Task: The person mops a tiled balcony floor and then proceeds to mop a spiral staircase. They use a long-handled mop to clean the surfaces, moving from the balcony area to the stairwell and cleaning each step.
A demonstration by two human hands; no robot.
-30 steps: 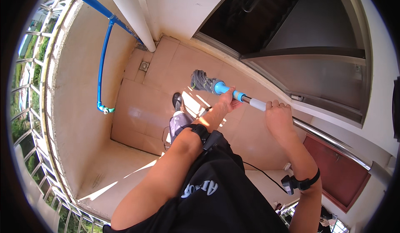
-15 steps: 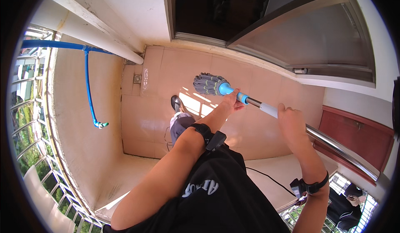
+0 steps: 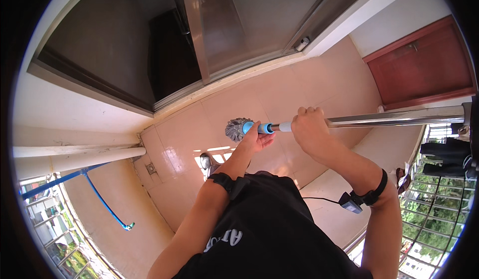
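The right hand (image 3: 310,128) is wrapping its fingers tightly around the handle of a mop (image 3: 394,119), just behind a pale sleeve (image 3: 285,127). The left hand (image 3: 258,138) is touching the blue collar (image 3: 267,128) near the other end, its thumb lying against it and its fingers bending loosely below — whether they are closing around it, I cannot tell. The mop is stretching across the front of the person's body, its grey head (image 3: 237,130) pointing left and its shiny pole running to the right edge of the view. The head is showing over the tiled floor (image 3: 239,97); whether it is touching the tiles, I cannot tell.

A dark shoe (image 3: 205,160) is showing just below the mop head, beside bright patches of sunlight. Each arm is wearing a black strap with a small box. Beyond the mop, a sliding door (image 3: 234,24) is standing along the floor's edge, a red door (image 3: 421,62) is filling the upper right, and a blue pipe (image 3: 102,191) is running down the left wall.
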